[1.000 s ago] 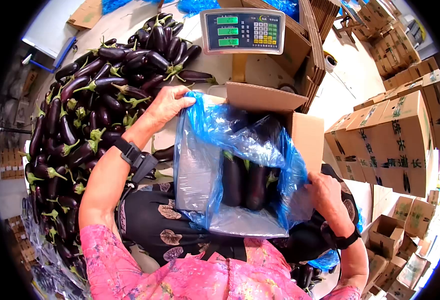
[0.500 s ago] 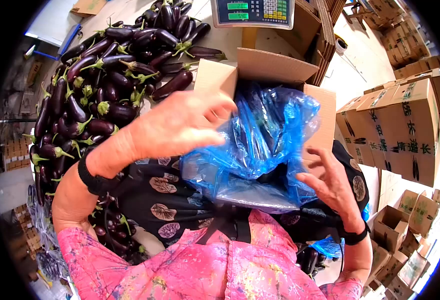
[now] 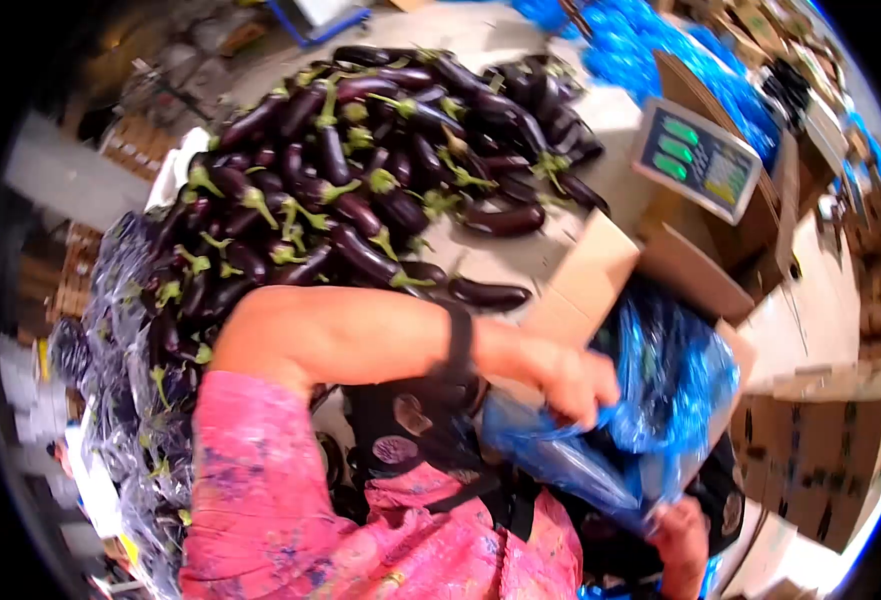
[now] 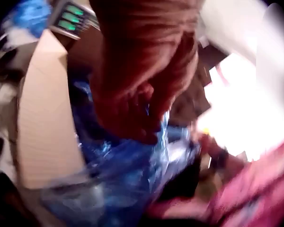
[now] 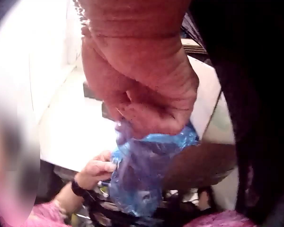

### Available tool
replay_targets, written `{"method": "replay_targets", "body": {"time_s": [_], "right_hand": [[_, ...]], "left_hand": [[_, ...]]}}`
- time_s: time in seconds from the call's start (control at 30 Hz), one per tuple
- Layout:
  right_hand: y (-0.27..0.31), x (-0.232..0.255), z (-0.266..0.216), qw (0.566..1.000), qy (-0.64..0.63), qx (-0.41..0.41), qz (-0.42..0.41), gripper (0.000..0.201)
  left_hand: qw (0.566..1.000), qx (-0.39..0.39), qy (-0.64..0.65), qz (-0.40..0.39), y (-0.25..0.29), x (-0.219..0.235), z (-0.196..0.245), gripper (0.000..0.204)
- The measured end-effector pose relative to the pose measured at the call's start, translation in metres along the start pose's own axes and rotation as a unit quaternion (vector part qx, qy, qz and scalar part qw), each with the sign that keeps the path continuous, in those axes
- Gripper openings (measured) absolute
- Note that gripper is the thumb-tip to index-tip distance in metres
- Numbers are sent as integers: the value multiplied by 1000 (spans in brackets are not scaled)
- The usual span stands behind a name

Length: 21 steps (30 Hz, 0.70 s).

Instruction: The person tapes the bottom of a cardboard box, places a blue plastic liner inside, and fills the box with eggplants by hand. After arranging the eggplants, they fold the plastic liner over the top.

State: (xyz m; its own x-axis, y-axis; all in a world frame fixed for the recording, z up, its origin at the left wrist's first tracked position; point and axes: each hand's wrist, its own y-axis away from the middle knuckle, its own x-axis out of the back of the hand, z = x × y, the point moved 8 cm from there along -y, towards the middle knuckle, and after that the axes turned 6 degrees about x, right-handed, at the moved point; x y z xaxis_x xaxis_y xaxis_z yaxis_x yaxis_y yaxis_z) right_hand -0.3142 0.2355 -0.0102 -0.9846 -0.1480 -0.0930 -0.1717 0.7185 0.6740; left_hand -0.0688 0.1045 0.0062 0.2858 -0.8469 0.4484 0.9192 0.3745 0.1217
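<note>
A thin blue plastic bag (image 3: pixel 665 375) lines an open cardboard box (image 3: pixel 585 285) on the person's lap. Its upper part is folded over the inside, so the eggplants in the box are largely hidden. Reaching across the body, the left hand (image 3: pixel 572 385) pinches the bag near the box's left flap; the left wrist view shows its fingers (image 4: pixel 128 125) curled down at the plastic. At the near corner, the right hand (image 3: pixel 680 535) grips the bag's edge. In the right wrist view, blue film (image 5: pixel 142 175) hangs from its curled fingers.
A large heap of eggplants (image 3: pixel 360 170) covers the floor beyond the left arm. Behind the box stands a digital scale (image 3: pixel 695 160) beside upright cardboard (image 3: pixel 785 190). Printed cartons (image 3: pixel 820 450) are stacked at right. More blue plastic (image 3: pixel 640 50) lies at the back.
The bag's far part has been folded over the eggplants. The left hand let go, swung back toward the body and took the near plastic. The right hand moved to the near corner. The view turned left.
</note>
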Motion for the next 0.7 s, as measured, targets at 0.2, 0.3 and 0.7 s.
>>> {"method": "replay_targets", "body": {"time_s": [0.2,0.3,0.7], "right_hand": [[-20,-5,-106,973,-133,189,14,37],[-22,5,-86,958,223,176,-49,37],[-49,-86,-100,916,236,312,-93,101]], "left_hand": [[903,273,289,165,16,73,12,76],[928,342,146,8,47,17,4,92],[898,299,286,147,-24,3,-5,10]]}}
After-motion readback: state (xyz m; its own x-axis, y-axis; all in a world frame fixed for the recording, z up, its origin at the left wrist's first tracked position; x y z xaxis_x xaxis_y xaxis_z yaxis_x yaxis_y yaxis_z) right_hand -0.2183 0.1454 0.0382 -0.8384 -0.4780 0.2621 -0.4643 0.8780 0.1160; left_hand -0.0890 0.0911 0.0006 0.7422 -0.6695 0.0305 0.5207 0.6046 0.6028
